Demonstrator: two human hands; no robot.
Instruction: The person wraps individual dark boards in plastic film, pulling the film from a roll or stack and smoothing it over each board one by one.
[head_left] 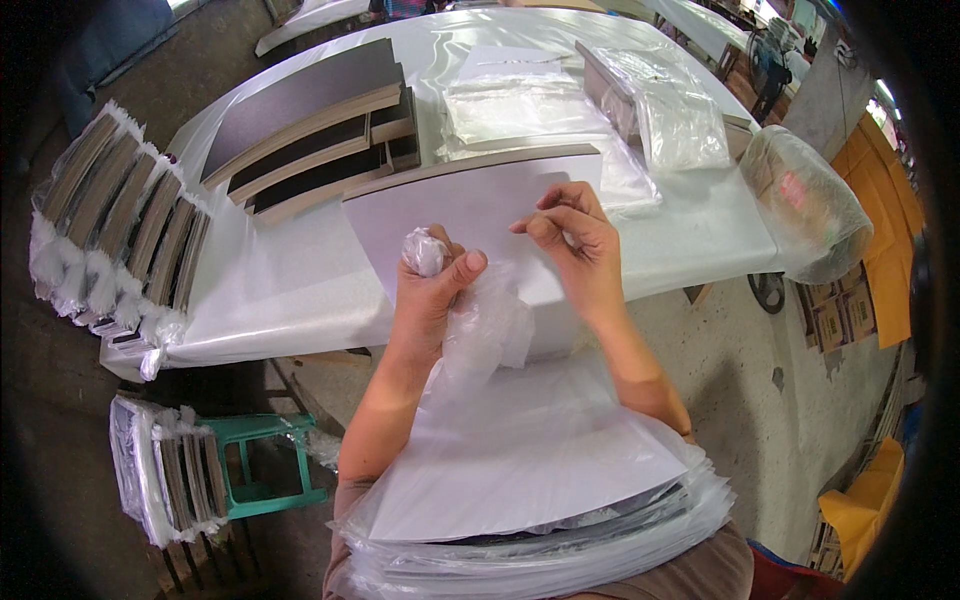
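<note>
My left hand point(435, 285) is closed around the gathered end of a clear plastic bag point(485, 325); a crumpled tuft sticks out above the fist. The bag's body runs down to my lap, around a thick stack of flat panels with a white top face point(540, 450). To its right, my right hand point(575, 235) is raised with curled fingers, thumb and forefinger close together. Whatever they pinch, if anything, is too small to make out. Behind both hands a white-faced panel point(480, 200) leans at the table edge.
Dark-topped panels point(310, 110) are piled on the plastic-covered table point(300, 290), beside clear plastic bags point(520, 105). Bagged stacks point(125, 215) line its left end. Another bagged stack point(175, 465) rests by a green stool point(260, 455). A large plastic-wrapped bundle point(805, 205) stands at right.
</note>
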